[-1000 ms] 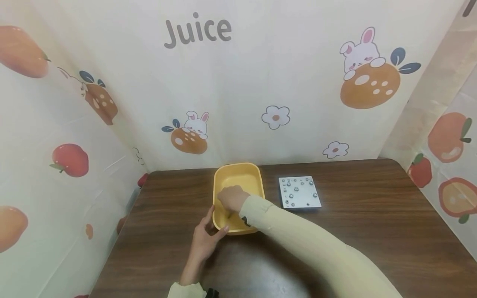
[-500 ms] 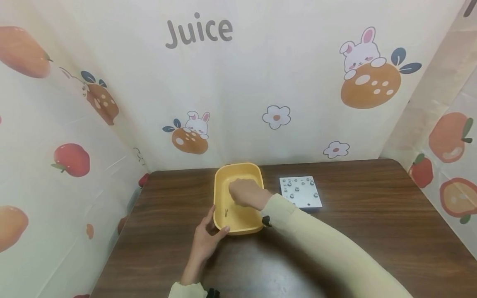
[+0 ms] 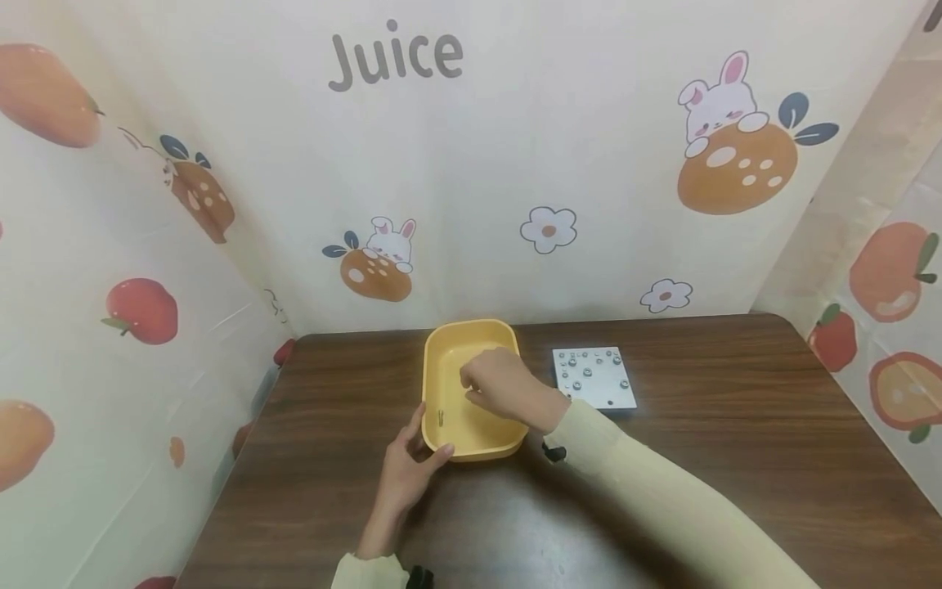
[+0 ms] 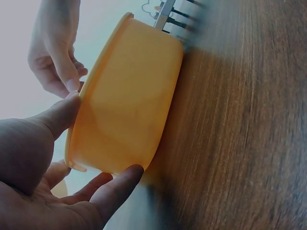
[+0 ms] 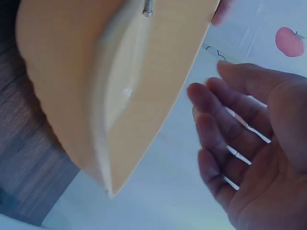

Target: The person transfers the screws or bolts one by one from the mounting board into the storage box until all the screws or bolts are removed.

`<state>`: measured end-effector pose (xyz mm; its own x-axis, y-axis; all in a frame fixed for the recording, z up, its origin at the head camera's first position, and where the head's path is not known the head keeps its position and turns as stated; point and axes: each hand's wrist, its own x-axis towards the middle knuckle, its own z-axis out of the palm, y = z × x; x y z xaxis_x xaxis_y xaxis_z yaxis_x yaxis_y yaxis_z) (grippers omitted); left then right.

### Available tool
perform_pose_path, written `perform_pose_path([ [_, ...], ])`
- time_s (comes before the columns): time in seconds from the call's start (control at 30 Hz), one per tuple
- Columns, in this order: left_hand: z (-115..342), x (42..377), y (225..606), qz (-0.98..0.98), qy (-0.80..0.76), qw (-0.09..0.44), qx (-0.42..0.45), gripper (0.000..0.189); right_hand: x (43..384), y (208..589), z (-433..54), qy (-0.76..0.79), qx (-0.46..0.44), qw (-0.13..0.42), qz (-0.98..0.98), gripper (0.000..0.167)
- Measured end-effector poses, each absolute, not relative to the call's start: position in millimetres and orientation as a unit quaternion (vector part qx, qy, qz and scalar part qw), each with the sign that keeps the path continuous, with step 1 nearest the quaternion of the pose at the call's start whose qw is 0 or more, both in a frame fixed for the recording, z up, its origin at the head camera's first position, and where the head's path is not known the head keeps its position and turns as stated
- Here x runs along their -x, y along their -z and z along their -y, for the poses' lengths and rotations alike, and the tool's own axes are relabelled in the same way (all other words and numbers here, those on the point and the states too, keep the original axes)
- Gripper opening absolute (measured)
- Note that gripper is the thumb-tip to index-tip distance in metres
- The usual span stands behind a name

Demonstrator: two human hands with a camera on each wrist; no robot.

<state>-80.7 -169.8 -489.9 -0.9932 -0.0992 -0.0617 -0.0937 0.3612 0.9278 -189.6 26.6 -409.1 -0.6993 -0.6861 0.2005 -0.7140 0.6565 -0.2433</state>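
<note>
My left hand (image 3: 407, 474) grips the near-left corner of a yellow plastic tray (image 3: 434, 360), thumb at the rim and fingers along the outer wall. The same tray (image 4: 124, 96) shows from its side in the left wrist view. My right hand (image 3: 508, 388) hovers over the tray's right half. In the right wrist view that hand (image 5: 249, 129) has loosely bent fingers, the thumb apart from them and nothing between. Small screws (image 3: 441, 418) lie on the tray floor near its left wall; a silver threaded screw (image 5: 148, 7) shows in the right wrist view.
To the tray's right, a silver metal plate (image 3: 603, 393) carries several bolts and holes. Bolt shanks (image 4: 177, 22) stick out under it in the left wrist view. A brown wood-grain table (image 3: 699, 409) meets a fruit-printed curtain (image 3: 471, 164) behind.
My right hand has moved right from the tray's left side, uncovering the small screws there. My left hand stays on the tray's corner. The metal plate stays in place.
</note>
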Motion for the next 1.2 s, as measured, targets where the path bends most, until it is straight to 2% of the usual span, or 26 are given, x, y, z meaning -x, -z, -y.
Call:
perform_pose_path([
  [0.1,169.4,80.9,490.3,0.828,0.556,-0.002,-0.073,0.087,184.7,409.8,-30.8,-0.152,-0.394,0.065,0.904,0.005],
  [0.27,168.5,80.8,488.5,0.828,0.554,-0.006,-0.080,0.087,179.6,414.5,-38.2,-0.140,-0.388,0.076,0.908,0.004],
  [0.9,170.4,81.1,490.9,0.831,0.551,0.002,-0.075,0.087,169.5,429.7,-70.5,-0.159,-0.375,0.174,0.896,0.011],
  [1.2,168.7,80.7,489.8,0.832,0.550,-0.001,-0.073,0.088,169.2,438.5,-82.2,-0.181,-0.357,0.188,0.897,0.014],
])
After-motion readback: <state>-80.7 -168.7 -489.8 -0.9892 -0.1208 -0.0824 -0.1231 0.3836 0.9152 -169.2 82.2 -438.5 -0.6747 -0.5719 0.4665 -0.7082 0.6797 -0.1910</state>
